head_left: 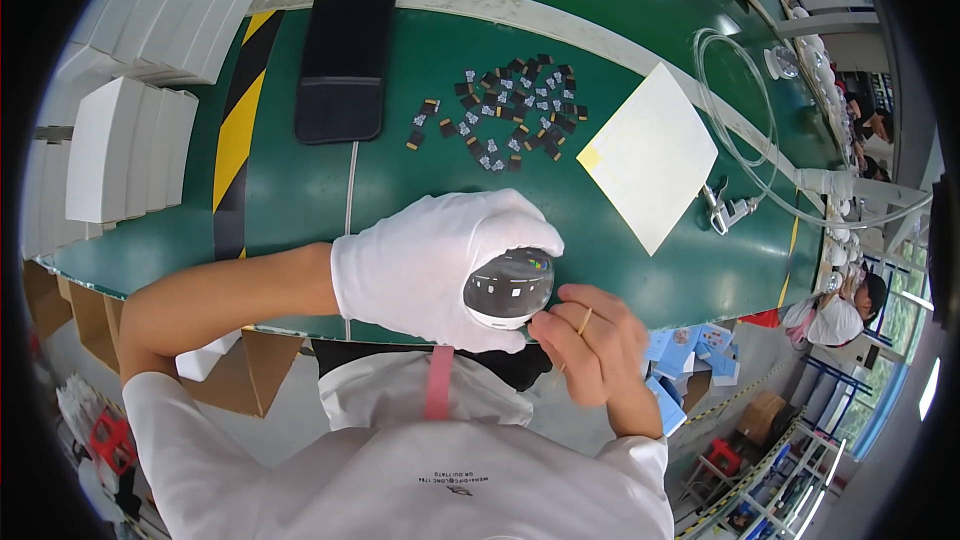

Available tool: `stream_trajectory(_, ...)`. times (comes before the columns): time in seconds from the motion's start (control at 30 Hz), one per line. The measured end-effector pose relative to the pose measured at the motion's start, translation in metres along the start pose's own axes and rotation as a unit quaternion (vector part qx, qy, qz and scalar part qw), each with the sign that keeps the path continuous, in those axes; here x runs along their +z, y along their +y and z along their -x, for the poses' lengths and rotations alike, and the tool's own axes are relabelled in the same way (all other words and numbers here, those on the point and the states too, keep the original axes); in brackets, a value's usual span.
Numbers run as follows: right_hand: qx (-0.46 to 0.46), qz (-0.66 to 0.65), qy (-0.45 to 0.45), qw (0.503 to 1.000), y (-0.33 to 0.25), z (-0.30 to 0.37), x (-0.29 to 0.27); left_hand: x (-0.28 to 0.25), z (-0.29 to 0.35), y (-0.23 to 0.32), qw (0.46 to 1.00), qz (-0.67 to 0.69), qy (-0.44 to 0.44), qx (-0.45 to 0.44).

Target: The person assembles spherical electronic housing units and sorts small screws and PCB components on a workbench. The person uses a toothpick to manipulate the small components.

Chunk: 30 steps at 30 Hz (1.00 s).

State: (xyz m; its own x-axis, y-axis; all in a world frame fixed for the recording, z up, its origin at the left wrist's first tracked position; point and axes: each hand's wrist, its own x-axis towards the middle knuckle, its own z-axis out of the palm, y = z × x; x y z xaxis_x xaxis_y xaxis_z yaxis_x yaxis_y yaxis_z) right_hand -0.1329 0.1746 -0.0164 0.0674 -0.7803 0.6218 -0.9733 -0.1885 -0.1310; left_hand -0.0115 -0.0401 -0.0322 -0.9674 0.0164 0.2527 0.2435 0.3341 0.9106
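Observation:
In a white glove, my left hand [440,265] wraps round a round white dome camera [508,285] with a dark glossy dome. It holds the camera above the table's near edge. My right hand [592,342], bare with a ring on one finger, is pinched at the camera's lower right rim. Whatever sits between those fingertips is hidden. Farther back, many small black memory cards [515,105] with gold contacts lie scattered on the green table [420,190].
A black flat rectangular case [342,65] lies at the back left, near stacked white boxes [130,150]. To the right are a pale paper sheet [655,160] and an air gun [728,208] on a clear hose [770,130]. Blue boxes [690,355] lie beyond the table's near right edge.

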Motion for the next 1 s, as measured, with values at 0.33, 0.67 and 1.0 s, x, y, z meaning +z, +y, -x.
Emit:
stream_trajectory(0.33, -0.082, 0.018, -0.081, 0.993, 0.008, -0.013, -0.014, 0.001, 0.002, -0.001, 1.0, -0.008, 0.001, 0.005)
stream_trajectory(0.67, 0.107, 0.148, -0.083, 0.98, 0.069, -0.01, 0.012, 0.0, -0.001, 0.004, 0.992, -0.101, -0.002, 0.075)
stream_trajectory(1.0, 0.133, 0.053, -0.067, 0.987, 0.065, -0.008, 0.013, 0.004, -0.005, 0.001, 0.916, -0.292, 0.007, 0.276)
